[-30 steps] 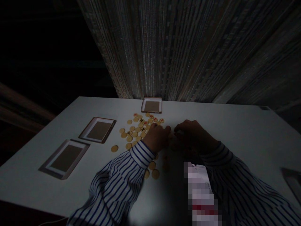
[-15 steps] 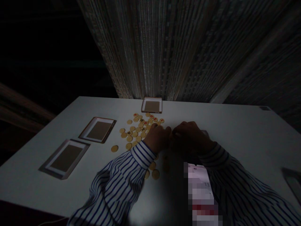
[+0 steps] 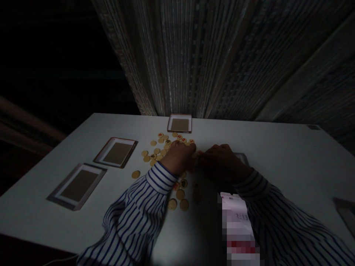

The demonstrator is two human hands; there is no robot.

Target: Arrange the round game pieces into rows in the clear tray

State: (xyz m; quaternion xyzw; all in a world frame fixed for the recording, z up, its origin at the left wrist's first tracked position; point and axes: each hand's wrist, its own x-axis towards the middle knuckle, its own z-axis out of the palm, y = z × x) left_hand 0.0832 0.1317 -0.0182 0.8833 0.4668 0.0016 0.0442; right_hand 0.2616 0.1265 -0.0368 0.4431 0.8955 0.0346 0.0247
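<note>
Left hand and right hand curl over flat round discs, grasps unclear; shallow rectangular trays at ten, eleven, twelve o'clock.

I am counting three open trays on the table: one far tray is lying by the far edge and two left trays are lying towards the left edge. Two more tray-like shapes are showing only partly, one beyond my right hand, one towards the right edge. Over twenty round pieces are showing, at least four bearing red marks and three bearing black; my hands are hiding others, so the total is staying unclear. One lit screen is glowing nearer the near edge.
</note>
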